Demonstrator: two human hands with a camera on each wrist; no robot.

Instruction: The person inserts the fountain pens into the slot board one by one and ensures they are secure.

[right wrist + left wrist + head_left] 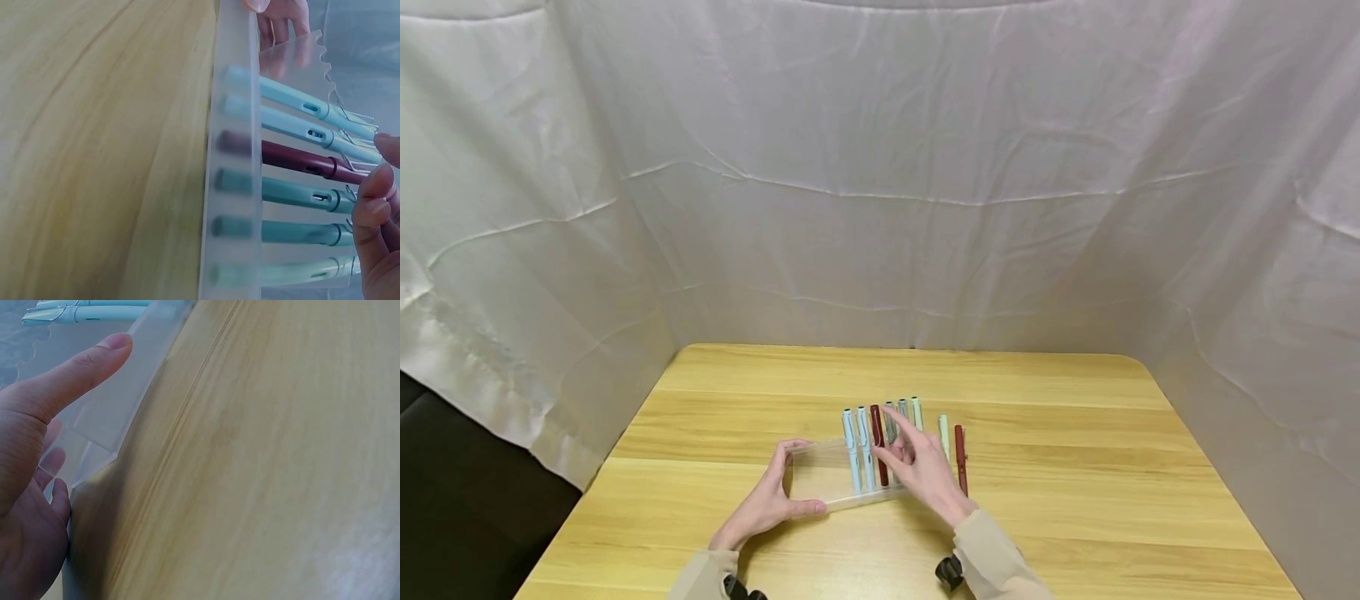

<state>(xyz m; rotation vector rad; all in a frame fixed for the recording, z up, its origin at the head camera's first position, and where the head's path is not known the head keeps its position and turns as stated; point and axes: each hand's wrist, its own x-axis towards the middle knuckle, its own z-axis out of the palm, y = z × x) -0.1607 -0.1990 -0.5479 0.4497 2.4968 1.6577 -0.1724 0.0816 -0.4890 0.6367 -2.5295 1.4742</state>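
Observation:
My left hand (767,498) grips the left end of a clear plastic pen holder (820,475), its thumb along the front edge and its fingers at the back. Several pens lie side by side on the holder: light blue pens (290,119), a dark red pen (294,156), teal pens (297,231) and a pale green pen (300,272). Over the row reaches my right hand (928,475), index finger and thumb spread apart close to the dark red pen's clip end. It hides parts of the teal and pale green pens in the head view.
Right of the holder, another pale green pen (943,429) and a red pen (961,458) lie on the wooden table (1075,492). Pale curtains (910,250) surround the table's back and sides. A dark surface (460,492) shows at the left.

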